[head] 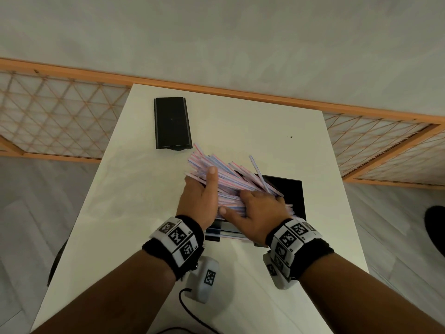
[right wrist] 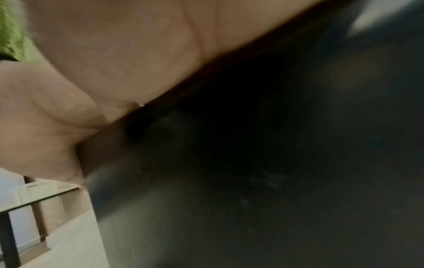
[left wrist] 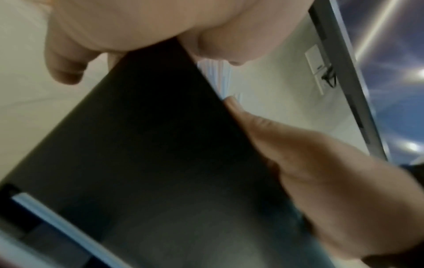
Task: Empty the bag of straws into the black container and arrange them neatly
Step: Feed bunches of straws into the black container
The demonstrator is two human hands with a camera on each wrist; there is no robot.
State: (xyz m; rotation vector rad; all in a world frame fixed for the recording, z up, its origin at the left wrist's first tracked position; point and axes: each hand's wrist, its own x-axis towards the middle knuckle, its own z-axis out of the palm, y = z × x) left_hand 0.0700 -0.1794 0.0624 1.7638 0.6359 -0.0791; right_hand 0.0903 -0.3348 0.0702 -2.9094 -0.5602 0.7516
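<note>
two bare hands close around a thick bundle of pink-and-blue striped paper straws (head: 231, 182) over an open black rectangular container (head: 292, 196) on a white table (head: 134, 194), seen from the head camera. the left hand (head: 199, 201) cups the bundle's left side, its thumb laid along the top of the straws and its fingers tucked out of sight beneath. the right hand (head: 258, 212) lies across the near part of the bundle, fingers curled over the straws and thumb pointing left. the straws fan out toward the far left, their near ends down inside the container; one straw sticks up at a steeper angle than the rest. a few straws lie along the container's near edge. a flat black rectangular lid (head: 172, 124) rests well apart on the table's far left. both wrists wear black bands with white coded markers.

from the left wrist, a blurred view shows the container's dark wall (left wrist: 149, 145) filling the middle, with the left palm (left wrist: 128, 23) above it and the right hand's thumb (left wrist: 263, 130) against the wall's edge; a sliver of pale straws (left wrist: 215, 76) shows between them.

from the right wrist, the right palm (right wrist: 110, 59) presses close over the container's dark side (right wrist: 252, 163); the rest is too blurred to tell.
</note>
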